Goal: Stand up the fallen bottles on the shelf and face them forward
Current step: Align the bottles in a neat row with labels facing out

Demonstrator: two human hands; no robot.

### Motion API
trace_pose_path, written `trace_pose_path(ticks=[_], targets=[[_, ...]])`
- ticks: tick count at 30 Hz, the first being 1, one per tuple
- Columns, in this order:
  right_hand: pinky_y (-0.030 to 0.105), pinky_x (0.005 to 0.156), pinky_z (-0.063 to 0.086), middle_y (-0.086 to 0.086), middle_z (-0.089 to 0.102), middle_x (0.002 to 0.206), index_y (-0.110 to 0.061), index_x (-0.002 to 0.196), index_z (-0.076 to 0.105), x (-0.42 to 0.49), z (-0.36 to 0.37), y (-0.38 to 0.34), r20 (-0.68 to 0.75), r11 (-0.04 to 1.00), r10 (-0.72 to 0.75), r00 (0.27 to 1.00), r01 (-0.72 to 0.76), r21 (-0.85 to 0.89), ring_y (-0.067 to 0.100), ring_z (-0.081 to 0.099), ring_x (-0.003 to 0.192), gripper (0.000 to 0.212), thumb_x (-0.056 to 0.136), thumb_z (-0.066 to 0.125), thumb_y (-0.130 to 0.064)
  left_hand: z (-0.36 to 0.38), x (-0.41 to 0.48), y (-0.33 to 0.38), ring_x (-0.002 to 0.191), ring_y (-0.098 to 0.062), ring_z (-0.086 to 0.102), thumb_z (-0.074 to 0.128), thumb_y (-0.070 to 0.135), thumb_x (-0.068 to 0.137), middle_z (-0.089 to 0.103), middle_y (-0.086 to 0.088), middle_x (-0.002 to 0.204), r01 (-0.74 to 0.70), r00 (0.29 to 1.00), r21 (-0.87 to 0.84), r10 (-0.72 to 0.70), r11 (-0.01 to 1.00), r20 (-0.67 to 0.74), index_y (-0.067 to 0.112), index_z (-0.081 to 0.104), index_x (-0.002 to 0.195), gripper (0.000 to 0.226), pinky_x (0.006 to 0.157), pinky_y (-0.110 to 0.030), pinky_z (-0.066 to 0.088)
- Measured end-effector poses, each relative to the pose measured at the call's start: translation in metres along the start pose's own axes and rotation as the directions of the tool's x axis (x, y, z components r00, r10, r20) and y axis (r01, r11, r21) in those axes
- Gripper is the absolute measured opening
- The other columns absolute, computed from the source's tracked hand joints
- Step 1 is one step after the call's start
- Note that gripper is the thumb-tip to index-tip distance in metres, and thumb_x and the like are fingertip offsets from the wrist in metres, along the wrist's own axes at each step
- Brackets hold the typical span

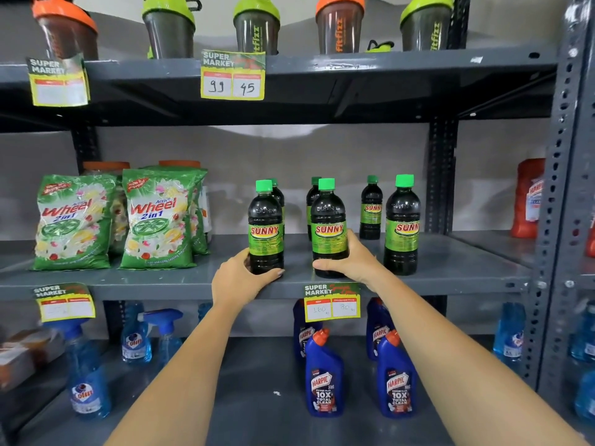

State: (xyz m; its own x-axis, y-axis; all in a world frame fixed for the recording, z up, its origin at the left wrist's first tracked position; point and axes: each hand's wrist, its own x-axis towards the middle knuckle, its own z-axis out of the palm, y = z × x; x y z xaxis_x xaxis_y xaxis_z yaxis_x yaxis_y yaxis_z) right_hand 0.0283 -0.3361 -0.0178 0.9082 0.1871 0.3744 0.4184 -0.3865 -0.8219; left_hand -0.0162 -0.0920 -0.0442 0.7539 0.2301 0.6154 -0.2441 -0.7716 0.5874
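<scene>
Several dark Sunny bottles with green caps stand upright on the middle grey shelf [467,272]. My left hand [240,278] grips the base of the front left bottle [266,226], whose label faces me. My right hand [349,260] wraps the lower part of the front middle bottle [329,220], label also forward. A third front bottle [402,223] stands free at the right, its label turned slightly right. Behind them stand smaller-looking back-row bottles, one [371,207] fully visible, the others partly hidden. None lies on its side.
Green Wheel detergent bags [157,220] fill the shelf's left part. Shaker cups [256,27] line the top shelf. Blue Harpic bottles [323,378] and Colin sprays [136,342] stand on the lower shelf. A price tag [331,302] hangs under my right hand. A steel upright [560,188] bounds the right.
</scene>
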Motion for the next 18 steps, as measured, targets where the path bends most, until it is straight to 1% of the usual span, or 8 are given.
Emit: trace_pose_path(ticks=[3, 7, 10, 12, 14, 16, 17, 18], targets=[[0.037, 0.102, 0.045, -0.009, 0.059, 0.12, -0.027, 0.14, 0.038, 0.003, 0.002, 0.004, -0.006, 1.0, -0.003, 1.0, 0.003, -0.002, 0.016, 0.057, 0.116, 0.093, 0.064, 0.091, -0.036, -0.002, 0.001, 0.001, 0.091, -0.012, 0.066, 0.076, 0.066, 0.063, 0.073, 0.012, 0.101, -0.014, 1.0, 0.003, 0.014, 1.0, 0.015, 0.034, 0.062, 0.113, 0.06, 0.076, -0.033, 0.055], [0.04, 0.104, 0.044, -0.007, 0.06, 0.125, -0.027, 0.143, 0.036, 0.004, 0.001, 0.005, 0.005, 1.0, 0.008, 1.0, -0.008, -0.008, 0.017, 0.056, 0.117, 0.096, 0.064, 0.091, -0.038, -0.007, 0.003, 0.003, 0.092, -0.012, 0.065, 0.078, 0.062, 0.065, 0.072, 0.01, 0.105, -0.02, 0.998, 0.001, 0.02, 1.0, 0.061, 0.031, 0.063, 0.117, 0.063, 0.074, -0.027, 0.049], [0.043, 0.105, 0.045, -0.005, 0.061, 0.129, -0.029, 0.141, 0.037, 0.005, 0.001, 0.006, 0.004, 1.0, 0.025, 1.0, -0.025, -0.017, 0.018, 0.057, 0.119, 0.097, 0.062, 0.091, -0.041, -0.008, 0.002, 0.003, 0.091, -0.011, 0.064, 0.078, 0.061, 0.065, 0.072, 0.01, 0.106, -0.011, 0.997, 0.007, 0.01, 1.0, 0.076, 0.031, 0.062, 0.118, 0.063, 0.074, -0.027, 0.047], [0.044, 0.105, 0.045, -0.005, 0.061, 0.13, -0.03, 0.142, 0.036, 0.004, 0.001, 0.004, -0.003, 0.999, 0.027, 1.0, -0.028, -0.036, 0.019, 0.057, 0.12, 0.098, 0.061, 0.091, -0.043, -0.007, 0.003, 0.0, 0.094, -0.012, 0.064, 0.078, 0.061, 0.065, 0.071, 0.009, 0.109, -0.003, 0.997, 0.006, 0.003, 1.0, 0.078, 0.031, 0.06, 0.12, 0.065, 0.076, -0.028, 0.049], [0.043, 0.105, 0.045, -0.005, 0.059, 0.132, -0.029, 0.145, 0.033, 0.001, 0.0, 0.0, 0.009, 0.997, 0.025, 1.0, -0.024, -0.077, 0.019, 0.056, 0.122, 0.104, 0.06, 0.09, -0.046, -0.007, 0.005, -0.001, 0.102, -0.015, 0.063, 0.077, 0.061, 0.067, 0.068, 0.008, 0.116, 0.0, 0.992, -0.005, 0.001, 1.0, 0.122, 0.03, 0.056, 0.125, 0.069, 0.08, -0.029, 0.047], [0.041, 0.106, 0.043, -0.009, 0.055, 0.134, -0.028, 0.149, 0.027, -0.007, 0.001, -0.004, -0.011, 0.994, 0.004, 1.0, -0.005, -0.11, 0.014, 0.052, 0.124, 0.111, 0.061, 0.088, -0.053, -0.009, 0.004, -0.001, 0.119, -0.018, 0.056, 0.074, 0.06, 0.07, 0.059, 0.006, 0.132, 0.016, 0.98, -0.068, -0.003, 0.998, 0.198, 0.027, 0.044, 0.138, 0.081, 0.09, -0.03, 0.043], [0.04, 0.105, 0.043, -0.01, 0.056, 0.132, -0.027, 0.15, 0.027, -0.014, 0.001, -0.005, -0.076, 0.994, -0.029, 0.997, 0.02, -0.109, 0.012, 0.052, 0.122, 0.11, 0.062, 0.085, -0.057, -0.01, 0.002, 0.0, 0.13, -0.02, 0.047, 0.072, 0.061, 0.072, 0.05, 0.003, 0.143, 0.051, 0.978, -0.114, -0.027, 0.992, 0.209, 0.023, 0.035, 0.145, 0.091, 0.099, -0.033, 0.04], [0.039, 0.102, 0.046, -0.009, 0.06, 0.128, -0.025, 0.148, 0.032, -0.023, 0.002, -0.005, -0.189, 0.993, -0.087, 0.978, 0.07, -0.096, 0.011, 0.056, 0.117, 0.102, 0.066, 0.081, -0.06, -0.009, -0.001, 0.001, 0.138, -0.021, 0.037, 0.068, 0.063, 0.074, 0.039, 0.0, 0.151, 0.075, 0.986, -0.147, -0.052, 0.986, 0.156, 0.018, 0.027, 0.15, 0.097, 0.108, -0.037, 0.035]])
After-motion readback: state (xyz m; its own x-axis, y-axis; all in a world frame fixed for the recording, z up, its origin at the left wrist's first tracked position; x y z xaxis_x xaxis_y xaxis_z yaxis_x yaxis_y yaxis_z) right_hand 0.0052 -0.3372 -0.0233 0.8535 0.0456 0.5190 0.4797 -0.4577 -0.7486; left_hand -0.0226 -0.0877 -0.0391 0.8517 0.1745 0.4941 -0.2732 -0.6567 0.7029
